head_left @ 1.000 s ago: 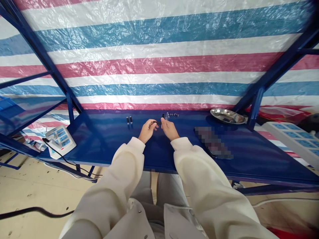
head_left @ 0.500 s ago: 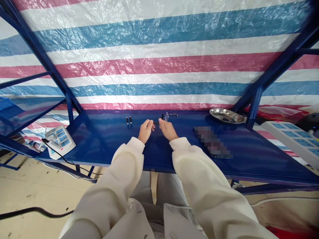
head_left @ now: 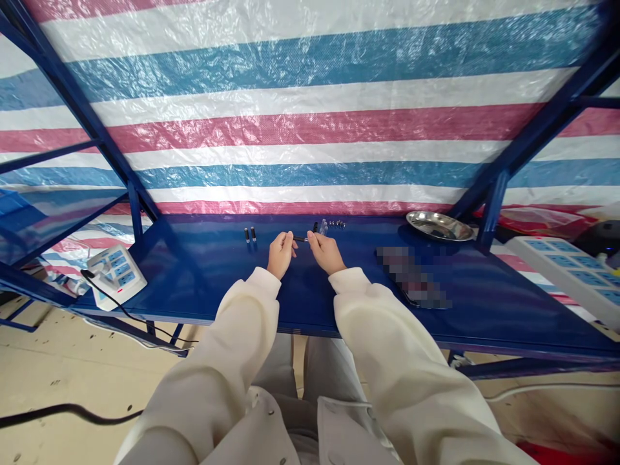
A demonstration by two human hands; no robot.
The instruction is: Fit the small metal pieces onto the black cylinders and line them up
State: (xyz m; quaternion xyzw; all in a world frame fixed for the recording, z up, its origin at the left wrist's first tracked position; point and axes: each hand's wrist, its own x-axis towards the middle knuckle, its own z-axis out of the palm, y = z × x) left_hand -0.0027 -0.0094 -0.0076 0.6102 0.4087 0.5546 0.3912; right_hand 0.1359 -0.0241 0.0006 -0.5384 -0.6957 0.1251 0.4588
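Note:
Both hands meet over the middle of the blue metal shelf [head_left: 203, 271]. My left hand [head_left: 280, 254] and my right hand [head_left: 326, 252] each pinch one end of a thin dark rod-like piece [head_left: 301, 239] held level between them, fingers closed. Just behind my right hand lie several small clear and dark parts [head_left: 329, 225]. Two short dark cylinders [head_left: 250, 234] stand to the left of my left hand. Cream sleeves cover both arms.
A steel dish [head_left: 439, 226] sits at the shelf's back right, and a blurred flat object [head_left: 413, 276] lies right of my hands. A white power strip [head_left: 115, 274] with a black cable rests on the left end. Blue frame posts [head_left: 487, 210] and a striped tarp [head_left: 310, 123] stand behind.
Both hands have drifted slightly left and toward the back of the shelf, still holding the thin dark piece between them.

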